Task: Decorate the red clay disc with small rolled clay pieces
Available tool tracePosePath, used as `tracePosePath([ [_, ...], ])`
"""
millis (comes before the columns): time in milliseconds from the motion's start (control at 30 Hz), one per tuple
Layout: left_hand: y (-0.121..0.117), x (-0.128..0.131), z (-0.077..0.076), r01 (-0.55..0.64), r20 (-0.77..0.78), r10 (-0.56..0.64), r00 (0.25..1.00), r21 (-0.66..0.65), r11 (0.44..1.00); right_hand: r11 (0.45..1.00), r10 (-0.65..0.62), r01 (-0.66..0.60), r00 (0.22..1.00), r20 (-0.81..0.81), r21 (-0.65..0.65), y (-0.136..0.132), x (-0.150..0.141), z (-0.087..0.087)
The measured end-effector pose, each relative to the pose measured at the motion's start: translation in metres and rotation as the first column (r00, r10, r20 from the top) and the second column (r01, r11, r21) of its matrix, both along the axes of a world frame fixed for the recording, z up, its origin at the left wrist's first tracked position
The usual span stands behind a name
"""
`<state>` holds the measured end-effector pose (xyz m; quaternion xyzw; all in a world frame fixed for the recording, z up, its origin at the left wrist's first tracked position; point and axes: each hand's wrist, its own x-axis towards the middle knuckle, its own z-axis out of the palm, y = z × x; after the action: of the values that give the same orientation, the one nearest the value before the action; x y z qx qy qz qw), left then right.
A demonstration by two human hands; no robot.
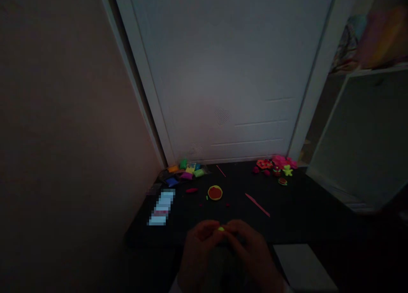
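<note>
Close together over the near edge of the black table, my left hand (pixel 200 246) and my right hand (pixel 247 244) pinch a small piece of yellow-green modelling clay (pixel 221 228) between their fingertips. Beyond them lies a round disc (pixel 215 193), red-brown inside a yellow rim. A small green strip (pixel 207 197) rests by its left side. Tiny dark red bits (pixel 227 205) lie nearer to me, and a longer magenta clay piece (pixel 191 191) is to the left. On the right lies a pink plastic knife (pixel 257 205).
Several coloured clay packets (pixel 187 175) are heaped at the back left, beside a thin pink stick (pixel 221 171). A bright blurred-out screen (pixel 162 207) lies at the left. Small finished-looking clay figures (pixel 287 170) stand at the back right. A pale flat panel (pixel 304 267) is at lower right.
</note>
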<state>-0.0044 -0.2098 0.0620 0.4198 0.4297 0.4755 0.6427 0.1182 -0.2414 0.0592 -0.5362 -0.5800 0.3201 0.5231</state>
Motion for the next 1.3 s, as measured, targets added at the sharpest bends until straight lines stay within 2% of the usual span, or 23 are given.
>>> tracePosePath([
  [100, 0.009, 0.001, -0.023, -0.045, -0.055, 0.046, 0.997, 0.019, 0.999, 0.999, -0.021, 0.020, 1.000, -0.016, -0.046, 0.009, -0.002, -0.019],
  [167, 0.014, 0.001, -0.037, -0.039, -0.070, 0.037, 0.997, -0.023, 0.999, 0.997, -0.023, 0.022, 1.000, -0.009, -0.068, 0.015, -0.003, -0.031],
  [267, 0.021, -0.002, -0.047, -0.027, -0.086, 0.021, 0.996, -0.064, 0.998, 0.998, 0.005, -0.002, 0.999, 0.047, -0.063, 0.022, -0.005, -0.041],
  [433, 0.024, -0.004, -0.040, 0.062, -0.106, -0.064, 0.992, -0.027, 0.998, 0.999, -0.018, 0.024, 0.991, 0.133, -0.039, 0.023, -0.006, -0.042],
  [533, 0.020, -0.001, -0.036, 0.101, -0.112, -0.104, 0.988, -0.033, 0.994, 0.999, -0.040, 0.043, 0.993, 0.114, -0.025, 0.018, -0.004, -0.041],
  [633, 0.015, 0.003, -0.039, 0.094, -0.174, -0.091, 0.981, 0.012, 0.995, 0.996, -0.013, 0.010, 0.999, -0.037, -0.090, 0.015, 0.000, -0.040],
  [767, 0.015, 0.002, -0.047, -0.005, -0.219, 0.020, 0.976, 0.072, 0.997, 0.977, 0.041, -0.102, 0.951, -0.307, -0.185, 0.011, 0.006, -0.036],
  [867, 0.020, -0.005, -0.052, -0.083, -0.255, 0.107, 0.961, 0.101, 0.991, 0.976, 0.048, -0.127, 0.921, -0.388, -0.180, 0.008, 0.012, -0.033],
  [967, 0.027, -0.012, -0.055, -0.096, -0.307, 0.135, 0.942, 0.138, 0.986, 0.983, 0.013, -0.089, 0.905, -0.426, -0.159, 0.010, 0.018, -0.033],
  [1100, 0.048, -0.024, -0.054, -0.099, -0.427, 0.192, 0.883, 0.230, 0.968, 0.983, -0.058, -0.018, 0.916, -0.398, -0.184, 0.031, 0.028, -0.041],
  [1200, 0.078, -0.037, -0.054, -0.118, -0.529, 0.301, 0.793, 0.351, 0.929, 0.981, -0.095, 0.030, 0.935, -0.341, -0.192, 0.051, 0.036, -0.050],
  [1300, 0.105, -0.045, -0.057, -0.043, -0.632, 0.339, 0.697, 0.435, 0.899, 0.981, -0.102, 0.050, 0.956, -0.277, -0.188, 0.063, 0.040, -0.054],
])
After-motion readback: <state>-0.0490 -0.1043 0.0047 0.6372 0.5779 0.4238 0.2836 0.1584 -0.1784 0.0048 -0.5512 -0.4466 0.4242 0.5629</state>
